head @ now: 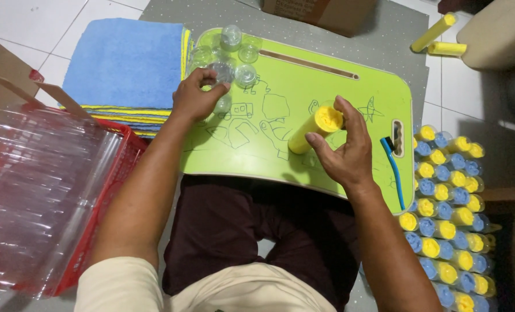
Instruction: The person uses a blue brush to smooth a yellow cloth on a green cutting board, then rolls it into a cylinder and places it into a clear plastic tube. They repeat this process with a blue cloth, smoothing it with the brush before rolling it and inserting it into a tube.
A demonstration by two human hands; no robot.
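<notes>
On the green lap desk (pixel 338 92) that serves as the worktop, the right hand (pixel 344 151) closes its grip around a yellow rolled cloth tube (pixel 315 128), thumb on the near side and fingers (pixel 350 112) curled over the far side at its top end. The tube leans, its textured round end tilted up toward the camera and its lower end resting on the worktop's drawn-on surface.

At the far left of the worktop, the left hand (pixel 195 98) pinches a clear plastic cap (pixel 221 71) between thumb and fingertips, its grip shut on it. Just beyond the fingers sits a cluster of more clear plastic caps (pixel 239 47), touching one another near the worktop's far left corner.

A blue toothbrush-like brush (pixel 392 167) lies along the right edge of the worktop, beside a slot. To the right of the worktop, on the floor, stands a dense block of filled tubes (pixel 448 208) with yellow and blue ends, packed upright in rows. Two more yellow tubes (pixel 439 36) lie far right, near a beige cushion.

Left of the worktop is a stack of folded cloths (pixel 127 58), blue on top with yellow edges showing. Nearer on the left, a red basket (pixel 104 222) holds a bag of clear plastic tubes (pixel 38 185). A cardboard box (pixel 321 13) sits at the far edge.
</notes>
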